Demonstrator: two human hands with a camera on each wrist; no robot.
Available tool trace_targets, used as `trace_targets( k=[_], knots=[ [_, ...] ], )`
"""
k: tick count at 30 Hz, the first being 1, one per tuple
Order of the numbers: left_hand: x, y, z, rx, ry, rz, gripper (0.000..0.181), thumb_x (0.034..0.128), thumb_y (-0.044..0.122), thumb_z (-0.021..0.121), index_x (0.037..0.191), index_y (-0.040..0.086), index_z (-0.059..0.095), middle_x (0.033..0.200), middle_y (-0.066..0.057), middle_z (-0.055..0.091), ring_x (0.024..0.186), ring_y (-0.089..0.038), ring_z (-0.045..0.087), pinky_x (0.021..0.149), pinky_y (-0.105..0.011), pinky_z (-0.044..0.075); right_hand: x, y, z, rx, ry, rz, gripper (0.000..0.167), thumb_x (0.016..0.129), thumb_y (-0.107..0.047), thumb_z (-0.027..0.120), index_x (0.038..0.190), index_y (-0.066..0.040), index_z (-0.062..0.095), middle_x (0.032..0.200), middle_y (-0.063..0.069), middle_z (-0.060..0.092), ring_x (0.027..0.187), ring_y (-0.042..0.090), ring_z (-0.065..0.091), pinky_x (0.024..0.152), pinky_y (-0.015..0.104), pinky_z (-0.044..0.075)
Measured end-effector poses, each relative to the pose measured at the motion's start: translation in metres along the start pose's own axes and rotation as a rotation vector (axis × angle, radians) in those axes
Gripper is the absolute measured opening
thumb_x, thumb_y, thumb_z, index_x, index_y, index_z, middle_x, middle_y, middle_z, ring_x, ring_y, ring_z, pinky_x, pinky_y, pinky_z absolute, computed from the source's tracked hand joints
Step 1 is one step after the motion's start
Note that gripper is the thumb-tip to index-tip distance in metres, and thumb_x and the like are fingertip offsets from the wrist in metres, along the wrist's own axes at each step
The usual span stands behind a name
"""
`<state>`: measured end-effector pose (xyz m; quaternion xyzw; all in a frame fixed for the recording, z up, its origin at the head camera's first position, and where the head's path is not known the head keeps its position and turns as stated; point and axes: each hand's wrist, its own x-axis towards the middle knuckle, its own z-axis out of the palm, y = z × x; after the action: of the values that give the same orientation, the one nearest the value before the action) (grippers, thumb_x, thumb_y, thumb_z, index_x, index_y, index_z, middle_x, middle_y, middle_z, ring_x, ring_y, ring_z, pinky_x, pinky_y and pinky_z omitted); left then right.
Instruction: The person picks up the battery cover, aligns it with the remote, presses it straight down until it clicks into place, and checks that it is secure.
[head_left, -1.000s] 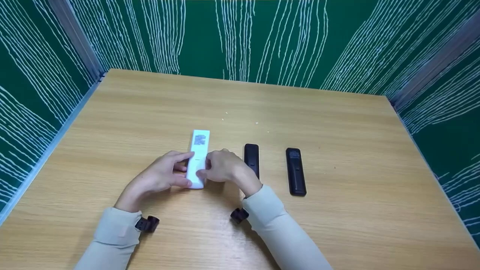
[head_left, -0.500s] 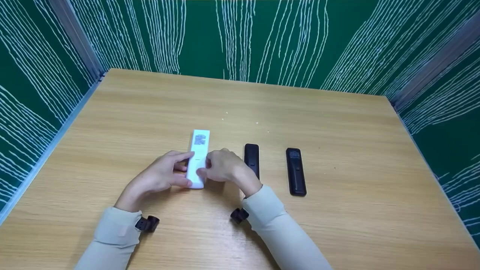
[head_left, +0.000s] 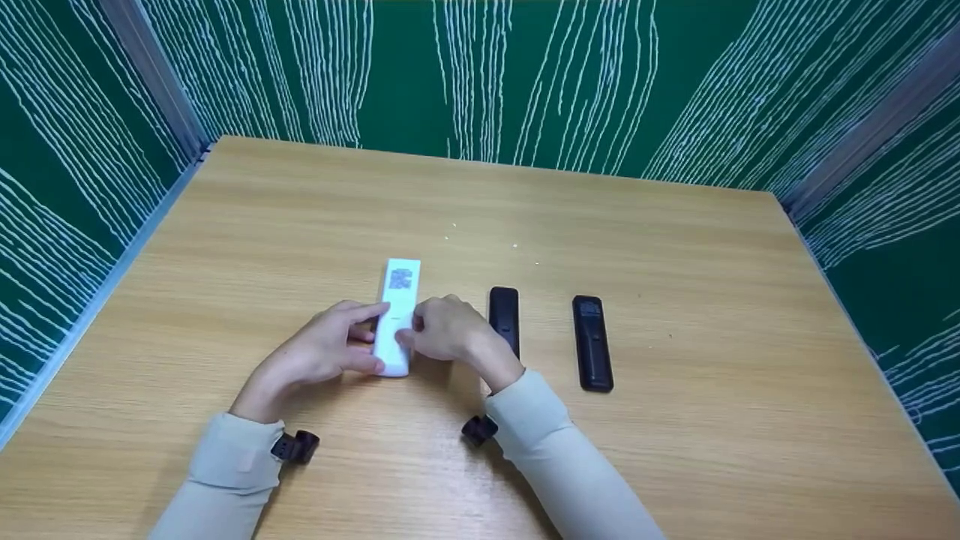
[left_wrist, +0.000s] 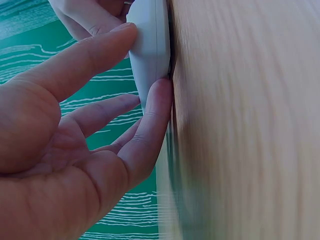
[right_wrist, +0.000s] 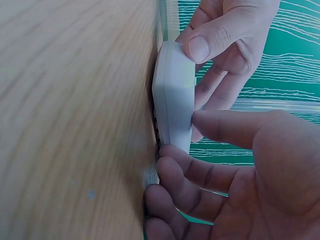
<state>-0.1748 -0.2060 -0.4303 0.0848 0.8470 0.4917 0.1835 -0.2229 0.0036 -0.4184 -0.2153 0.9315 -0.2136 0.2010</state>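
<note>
A white remote control [head_left: 395, 307] lies back side up on the table, a printed label near its far end. My left hand [head_left: 322, 349] grips it from the left, with thumb at the near end and a finger along the left edge. On its right side, my right hand [head_left: 450, 330] holds it with the thumb [right_wrist: 225, 127] pressed on the back and fingers curled at the edge. In the left wrist view, the remote's pale casing [left_wrist: 150, 45] sits close against the tabletop. Its button side faces down and is mostly hidden.
Two black remote controls lie to the right: one [head_left: 504, 311] partly covered by my right wrist, the other [head_left: 592, 345] farther right. Small white specks dot the wooden table [head_left: 637, 240] beyond. Green walls with white streaks [head_left: 405, 82] border its back and sides.
My right thumb has slid slightly toward the far end on the remote's back. Both hands and all the remotes otherwise stay in place.
</note>
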Motion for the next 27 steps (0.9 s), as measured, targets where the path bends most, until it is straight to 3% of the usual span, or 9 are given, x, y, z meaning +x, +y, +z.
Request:
trace_targets(
  k=[18,27],
  knots=[
    [0.000,0.001,0.000,-0.002,-0.009,-0.013,0.086,0.0882,-0.002,0.082,0.162,0.000,0.038,0.151,-0.026,0.044,0.134,-0.040,0.055,0.111,-0.043,0.052,0.003,0.000,0.004,-0.016,0.048,0.008,0.034,0.107,-0.037,0.062,0.100,-0.008,0.075,0.073,0.001,0.057,0.070,0.017,0.053,0.064,0.029,0.042],
    [0.003,-0.001,0.001,0.012,0.000,-0.022,0.085,0.0882,0.000,0.083,0.162,0.003,0.041,0.148,-0.023,0.047,0.132,-0.037,0.057,0.110,-0.041,0.052,-0.002,0.007,-0.007,0.010,0.049,0.018,0.028,0.105,-0.036,0.064,0.096,-0.011,0.074,0.078,0.001,0.061,0.077,0.019,0.056,0.068,0.031,0.045]
  ],
)
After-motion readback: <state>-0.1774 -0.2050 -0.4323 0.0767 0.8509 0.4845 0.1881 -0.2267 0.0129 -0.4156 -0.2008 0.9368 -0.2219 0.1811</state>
